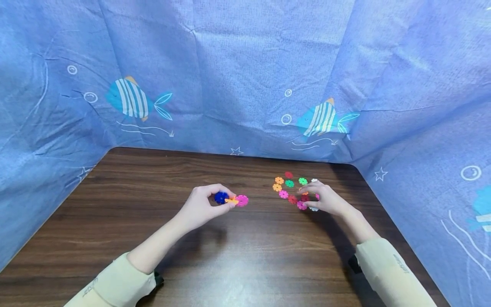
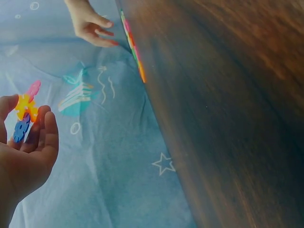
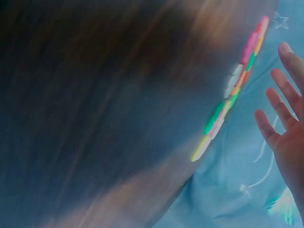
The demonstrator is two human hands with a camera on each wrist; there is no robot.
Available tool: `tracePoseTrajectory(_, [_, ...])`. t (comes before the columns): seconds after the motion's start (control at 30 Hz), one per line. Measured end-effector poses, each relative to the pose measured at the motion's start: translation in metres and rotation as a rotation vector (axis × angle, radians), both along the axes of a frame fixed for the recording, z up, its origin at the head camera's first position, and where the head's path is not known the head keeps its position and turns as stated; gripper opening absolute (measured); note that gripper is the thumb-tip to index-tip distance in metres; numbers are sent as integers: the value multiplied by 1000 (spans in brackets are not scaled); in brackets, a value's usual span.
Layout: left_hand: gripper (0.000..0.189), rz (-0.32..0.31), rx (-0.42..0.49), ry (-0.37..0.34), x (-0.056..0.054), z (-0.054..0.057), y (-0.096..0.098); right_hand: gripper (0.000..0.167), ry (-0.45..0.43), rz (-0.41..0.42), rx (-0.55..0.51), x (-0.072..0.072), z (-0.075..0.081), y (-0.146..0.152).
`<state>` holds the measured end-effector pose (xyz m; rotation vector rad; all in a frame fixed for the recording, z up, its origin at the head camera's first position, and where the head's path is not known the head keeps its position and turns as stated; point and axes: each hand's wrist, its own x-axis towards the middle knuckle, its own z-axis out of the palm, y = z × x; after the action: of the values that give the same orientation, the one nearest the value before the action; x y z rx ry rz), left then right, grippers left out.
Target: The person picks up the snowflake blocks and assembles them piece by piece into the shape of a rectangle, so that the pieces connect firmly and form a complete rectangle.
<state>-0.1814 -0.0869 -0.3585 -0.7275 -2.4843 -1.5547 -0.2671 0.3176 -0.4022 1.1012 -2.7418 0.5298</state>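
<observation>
Between thumb and fingers, my left hand [image 1: 203,205] pinches a small joined group of plastic snowflake discs above the table. The group has a blue disc [image 1: 220,197], an orange disc [image 1: 232,201] turned nearly edge-on and a pink disc [image 1: 242,200]; in the left wrist view the orange disc [image 2: 23,106] sits between the other two. Over the loose snowflake discs [image 1: 283,194] on the right is my right hand [image 1: 326,198], hiding some of them. Its fingers [image 3: 280,116] are spread with nothing between them in the right wrist view.
The loose discs lie flat in red, green, orange, pink and white, close together near the right side of the brown wooden table [image 1: 172,175]. A blue fish-print cloth [image 1: 238,64] hangs behind the table and along both sides.
</observation>
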Motion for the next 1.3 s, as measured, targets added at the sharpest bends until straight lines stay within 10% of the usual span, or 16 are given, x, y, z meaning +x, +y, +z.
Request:
tracePoseTrajectory(0.63, [16, 24, 15, -55, 0, 0, 1, 25, 10, 47, 31, -16, -26, 6])
tracePoseTrajectory(1.3, [27, 5, 33, -5, 1, 3, -1, 19, -179, -53, 4, -5, -5, -12])
